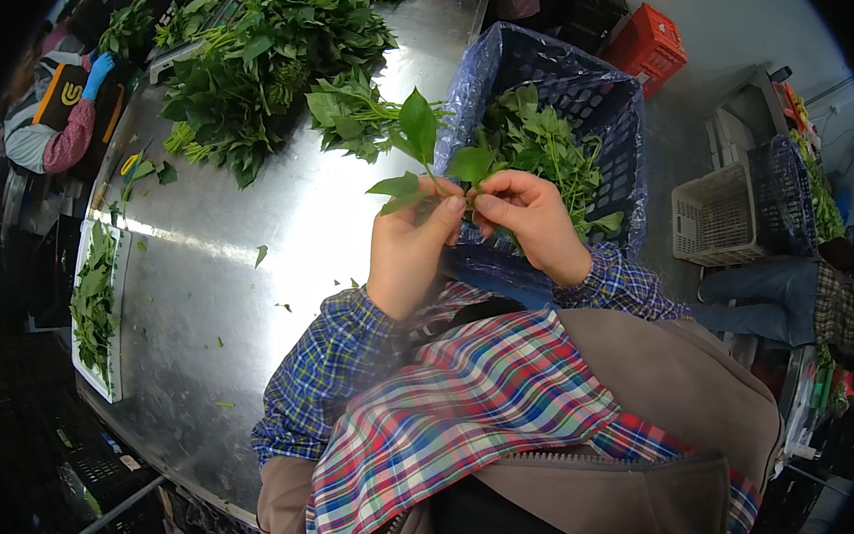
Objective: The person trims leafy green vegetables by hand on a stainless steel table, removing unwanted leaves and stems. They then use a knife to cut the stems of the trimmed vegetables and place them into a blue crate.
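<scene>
Between the fingertips of my left hand (418,245) is a leafy green sprig (418,128), its leaves standing up above the thumb. My right hand (532,217) meets it there, thumb and forefinger pinching green leaf and stem (471,164). Where one stem ends and the other begins is hidden by the fingers. Both hands are over the near left rim of a blue plastic crate (634,168) lined with clear film. Loose leafy stems (549,148) lie inside that crate. Just beyond my left hand, a small bunch of leafy stems (355,114) rests on the metal table.
A large heap of bunched greens (276,68) covers the far part of the steel table (195,285). On the left edge are a white tray of leaves (95,308) and yellow-handled scissors (130,164). Co-workers (68,107) stand around. Red (647,46) and white (712,214) crates are at right.
</scene>
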Action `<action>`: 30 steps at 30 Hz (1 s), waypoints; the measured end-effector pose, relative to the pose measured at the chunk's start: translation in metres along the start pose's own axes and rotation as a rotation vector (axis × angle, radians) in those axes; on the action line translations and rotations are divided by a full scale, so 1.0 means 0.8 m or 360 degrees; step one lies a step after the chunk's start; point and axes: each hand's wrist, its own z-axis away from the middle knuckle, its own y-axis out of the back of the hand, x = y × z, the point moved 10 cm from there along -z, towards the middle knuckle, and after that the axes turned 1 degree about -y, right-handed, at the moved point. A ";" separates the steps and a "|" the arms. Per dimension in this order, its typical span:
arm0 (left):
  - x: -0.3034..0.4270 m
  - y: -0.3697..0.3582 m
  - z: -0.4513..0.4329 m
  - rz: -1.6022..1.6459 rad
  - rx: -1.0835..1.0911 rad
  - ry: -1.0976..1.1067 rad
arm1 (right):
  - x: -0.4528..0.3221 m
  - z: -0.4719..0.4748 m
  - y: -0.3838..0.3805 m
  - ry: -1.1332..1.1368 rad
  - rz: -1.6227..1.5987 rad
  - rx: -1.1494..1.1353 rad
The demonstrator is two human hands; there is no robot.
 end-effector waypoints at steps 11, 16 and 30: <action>-0.014 0.010 0.000 0.0070 0.0120 0.0001 | 0.002 -0.035 0.123 0.0047 -0.1284 0.0484; -0.012 0.005 -0.018 0.0003 0.0173 -0.0018 | -0.044 -0.034 0.172 0.0312 -0.1252 0.0417; -0.095 -0.080 -0.084 -0.1723 -0.0525 -0.0044 | -0.277 -0.006 0.216 0.1348 -0.0019 0.0868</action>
